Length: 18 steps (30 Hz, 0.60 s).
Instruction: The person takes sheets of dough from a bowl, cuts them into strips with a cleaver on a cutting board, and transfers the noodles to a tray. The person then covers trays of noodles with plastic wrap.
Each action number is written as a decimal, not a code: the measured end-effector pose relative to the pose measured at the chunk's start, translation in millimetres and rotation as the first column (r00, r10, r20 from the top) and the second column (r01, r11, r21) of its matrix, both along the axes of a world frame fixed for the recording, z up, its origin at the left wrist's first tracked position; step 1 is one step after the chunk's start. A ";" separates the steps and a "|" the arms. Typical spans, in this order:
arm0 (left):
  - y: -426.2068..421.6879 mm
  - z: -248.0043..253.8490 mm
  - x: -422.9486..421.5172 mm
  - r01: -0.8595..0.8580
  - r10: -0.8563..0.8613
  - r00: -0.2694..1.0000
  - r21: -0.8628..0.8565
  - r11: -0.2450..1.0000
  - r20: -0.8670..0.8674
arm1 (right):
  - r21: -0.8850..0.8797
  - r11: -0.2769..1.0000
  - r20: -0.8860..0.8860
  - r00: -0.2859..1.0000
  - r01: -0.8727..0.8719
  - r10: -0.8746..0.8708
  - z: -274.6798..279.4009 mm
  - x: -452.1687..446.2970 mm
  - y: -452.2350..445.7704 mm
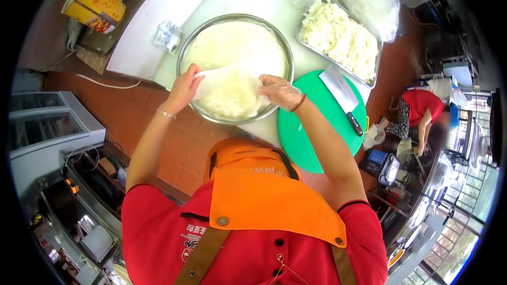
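On the table, dough fills a pan, seemingly undivided; the left hand pinches film over it, the right hand gripping the film's other side.

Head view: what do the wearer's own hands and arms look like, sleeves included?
Both sleeves are short and red, with black edging. The left hand looks ungloved, with a slim, pale bracelet. The right hand wears a clear plastic glove and a thin reddish wristband.
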<state>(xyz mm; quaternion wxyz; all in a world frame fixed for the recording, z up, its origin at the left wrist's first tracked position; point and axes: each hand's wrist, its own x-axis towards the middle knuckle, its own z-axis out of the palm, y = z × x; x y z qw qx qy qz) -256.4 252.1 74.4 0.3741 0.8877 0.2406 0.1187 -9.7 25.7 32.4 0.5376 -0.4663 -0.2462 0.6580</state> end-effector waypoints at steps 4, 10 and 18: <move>-19.2 46.1 0.4 0.027 -0.025 0.997 -0.031 0.999 0.074 | 0.115 0.991 -0.388 0.921 0.074 -0.024 61.3 -5.7 -26.6; -33.4 112.4 20.5 0.100 -0.074 0.977 -0.120 0.988 0.202 | 0.305 0.902 -0.258 0.938 0.307 -0.232 116.0 11.8 -114.2; -85.4 122.0 106.1 0.423 -0.386 0.891 -0.129 0.897 0.238 | 0.251 0.809 0.045 0.829 0.531 -0.558 149.3 48.1 -272.8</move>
